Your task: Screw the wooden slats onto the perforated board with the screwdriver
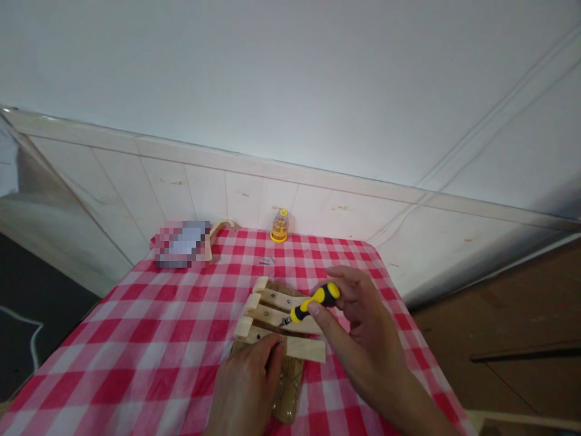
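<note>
My right hand [363, 330] grips a yellow-and-black screwdriver [316, 301] between thumb and fingers, its metal tip angled down to the left near the middle wooden hook [297, 319]. Beneath it lies a brown wooden board [289, 387] with three pale wooden hooks laid across it. Dark screw heads show in the far hook [280, 298] and in the middle one. My left hand [247, 378] is closed in a pinch at the nearest hook [308, 349], fingertips around a small screw [281, 342]. Its palm side is hidden.
A red-and-white checked cloth [136, 351] covers the table. Near the wall stands a clear, yellow-based bit holder [280, 226]. A few loose screws [267, 261] lie before it. At the back left are another curved wooden hook [220, 230] and a blurred-out flat object [184, 244].
</note>
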### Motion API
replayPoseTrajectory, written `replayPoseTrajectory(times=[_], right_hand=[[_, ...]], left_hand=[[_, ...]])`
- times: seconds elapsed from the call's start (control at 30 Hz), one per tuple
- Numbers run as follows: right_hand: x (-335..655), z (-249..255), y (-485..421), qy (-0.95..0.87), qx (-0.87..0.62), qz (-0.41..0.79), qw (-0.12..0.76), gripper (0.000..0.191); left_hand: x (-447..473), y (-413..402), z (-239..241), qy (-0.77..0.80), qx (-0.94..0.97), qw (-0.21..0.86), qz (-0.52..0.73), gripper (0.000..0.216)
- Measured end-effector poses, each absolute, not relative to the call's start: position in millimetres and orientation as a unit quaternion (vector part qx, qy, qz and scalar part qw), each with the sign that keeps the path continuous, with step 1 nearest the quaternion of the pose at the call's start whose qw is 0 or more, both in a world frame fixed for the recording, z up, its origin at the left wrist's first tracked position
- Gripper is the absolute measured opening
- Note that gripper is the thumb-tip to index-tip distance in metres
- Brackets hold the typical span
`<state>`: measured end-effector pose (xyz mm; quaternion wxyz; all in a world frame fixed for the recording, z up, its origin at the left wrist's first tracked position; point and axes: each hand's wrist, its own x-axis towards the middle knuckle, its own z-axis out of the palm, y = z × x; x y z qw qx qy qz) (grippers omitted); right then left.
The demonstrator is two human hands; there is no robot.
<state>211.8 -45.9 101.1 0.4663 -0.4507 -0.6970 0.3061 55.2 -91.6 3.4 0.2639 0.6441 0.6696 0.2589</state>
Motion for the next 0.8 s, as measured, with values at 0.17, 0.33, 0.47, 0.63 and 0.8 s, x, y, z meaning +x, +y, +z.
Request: replayPoseTrajectory(times=[0.17,0.33,0.47,0.63,0.8], right_hand=[[208.4,84.2,-54.8,-0.717,-0.467,0.279,0.436,0.030],[206.5,82.7,-55.9,-0.726,-0.455,0.280,0.433,0.026],[204.2,80.9,-56.1,-0.740,-0.449,0.264,0.425,0.026],[202.4,80.7,-56.7,-0.739,-0.443,0.273,0.427,0.028],[202.8,79.4,-56.2,-0.742,-0.439,0.278,0.425,0.030]], left_hand=[[55.4,-90.7,3.2,0.659,0.656,0.280,0.238,0.032],[55.5,-91.0,1.2,0.652,0.663,0.275,0.242,0.033],[55.7,-92.2,-1.3,0.645,0.665,0.272,0.258,0.034],[55.7,-92.3,2.5,0.637,0.670,0.240,0.296,0.031],[56.2,-91.7,4.7,0.637,0.673,0.232,0.296,0.030]])
